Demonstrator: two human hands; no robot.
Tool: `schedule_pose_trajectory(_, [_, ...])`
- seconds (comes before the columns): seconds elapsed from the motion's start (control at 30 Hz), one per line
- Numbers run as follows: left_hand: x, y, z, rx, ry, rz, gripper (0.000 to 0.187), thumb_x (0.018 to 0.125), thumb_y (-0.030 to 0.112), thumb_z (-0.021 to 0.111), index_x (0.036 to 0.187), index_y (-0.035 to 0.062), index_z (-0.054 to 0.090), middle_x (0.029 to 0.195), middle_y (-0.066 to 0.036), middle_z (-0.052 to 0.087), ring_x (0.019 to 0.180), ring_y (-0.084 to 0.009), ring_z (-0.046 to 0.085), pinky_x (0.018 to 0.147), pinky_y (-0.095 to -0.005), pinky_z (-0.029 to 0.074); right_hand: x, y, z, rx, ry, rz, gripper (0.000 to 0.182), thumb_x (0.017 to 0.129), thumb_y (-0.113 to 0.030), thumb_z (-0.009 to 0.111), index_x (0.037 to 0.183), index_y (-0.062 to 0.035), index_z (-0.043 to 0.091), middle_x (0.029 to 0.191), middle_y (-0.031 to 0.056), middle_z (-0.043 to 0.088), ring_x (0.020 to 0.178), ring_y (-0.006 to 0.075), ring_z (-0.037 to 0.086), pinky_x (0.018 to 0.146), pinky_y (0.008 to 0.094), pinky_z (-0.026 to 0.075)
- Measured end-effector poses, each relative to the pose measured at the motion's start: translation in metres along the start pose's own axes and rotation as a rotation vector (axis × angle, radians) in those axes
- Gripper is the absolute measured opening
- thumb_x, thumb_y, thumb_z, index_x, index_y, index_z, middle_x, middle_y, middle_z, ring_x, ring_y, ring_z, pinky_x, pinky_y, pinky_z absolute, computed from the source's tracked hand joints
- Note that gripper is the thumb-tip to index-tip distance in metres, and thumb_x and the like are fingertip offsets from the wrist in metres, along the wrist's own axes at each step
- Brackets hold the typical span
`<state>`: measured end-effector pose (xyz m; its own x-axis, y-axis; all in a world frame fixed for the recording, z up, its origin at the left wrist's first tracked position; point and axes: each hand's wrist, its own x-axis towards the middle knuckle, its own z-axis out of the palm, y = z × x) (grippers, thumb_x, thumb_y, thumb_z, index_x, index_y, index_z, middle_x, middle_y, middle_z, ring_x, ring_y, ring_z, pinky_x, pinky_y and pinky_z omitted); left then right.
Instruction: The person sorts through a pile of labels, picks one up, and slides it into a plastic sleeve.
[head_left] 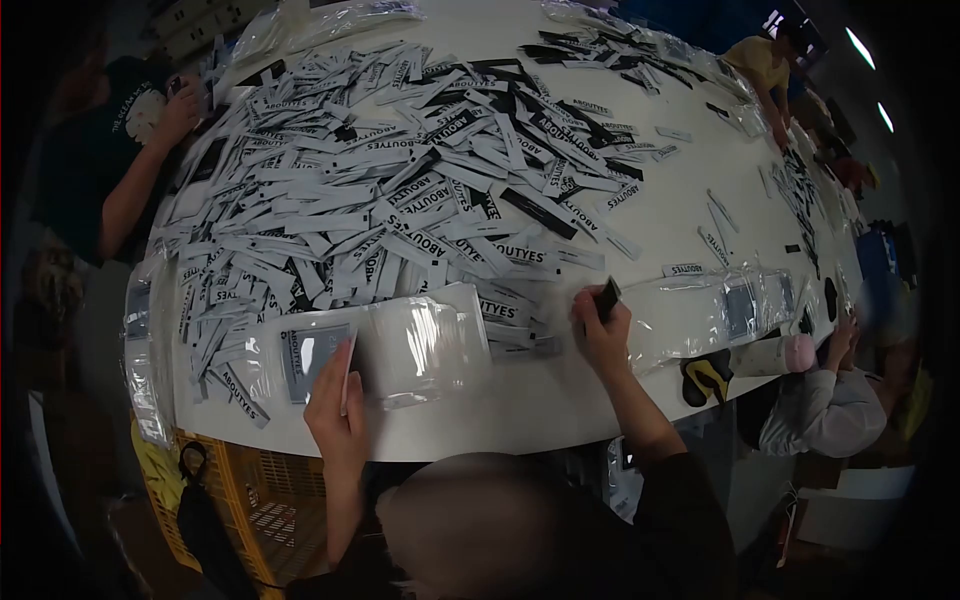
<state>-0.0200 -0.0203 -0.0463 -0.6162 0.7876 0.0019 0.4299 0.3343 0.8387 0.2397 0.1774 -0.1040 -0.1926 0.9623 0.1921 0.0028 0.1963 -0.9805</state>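
Note:
My left hand (338, 405) is closed on a pale flat packet held upright at the table's front edge. Beside it lies a clear plastic bag (425, 345) with a grey printed panel at its left part. My right hand (603, 325) is pinched round a small dark packet (607, 296), just right of the bag, above the table. In front of both hands spreads a large heap of narrow white and black printed sachets (400, 190). More clear bags (665, 315) lie to the right of my right hand.
Right of my right hand are black and yellow scissors (706, 380) and a bottle with a pink cap (775, 355). People stand at the left, far right and near right of the white table (690, 185). A yellow crate (285, 500) stands below the front edge.

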Motion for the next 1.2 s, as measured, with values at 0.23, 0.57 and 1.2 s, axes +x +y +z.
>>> schedule_pose_trajectory(0.23, [-0.01,0.025,0.023,0.135,0.006,0.545,0.055,0.064,-0.007,0.05,0.119,-0.0014,0.051,0.119,-0.015,0.05,0.105,-0.0337,0.046,0.091,-0.0395,0.038,-0.04,-0.071,0.06,0.229,-0.287,0.066,0.016,0.087,-0.013,0.055,0.078,0.0003,0.053,0.059,-0.0011,0.047,0.055,0.0047,0.04,0.049,0.023,0.034])
schedule_pose_trajectory(0.57, [-0.022,0.029,0.01,-0.12,-0.121,0.221,0.031,0.07,0.005,0.067,0.099,-0.0018,0.059,0.083,-0.011,0.06,0.07,-0.0201,0.057,0.063,-0.0281,0.046,-0.053,-0.081,0.111,-0.105,-0.834,-0.012,0.014,0.072,-0.009,0.072,0.074,-0.0019,0.06,0.061,0.0019,0.054,0.059,0.0084,0.05,0.056,0.0235,0.041])
schedule_pose_trajectory(1.2, [-0.027,0.06,0.004,0.149,0.045,0.315,0.03,0.057,0.004,0.068,0.084,0.0025,0.054,0.094,-0.013,0.054,0.088,-0.0339,0.055,0.076,-0.0385,0.044,-0.067,-0.099,0.101,-0.137,-0.417,-0.221,0.027,0.075,0.004,0.055,0.102,0.0017,0.054,0.069,0.004,0.052,0.063,0.0117,0.05,0.056,0.0233,0.04])
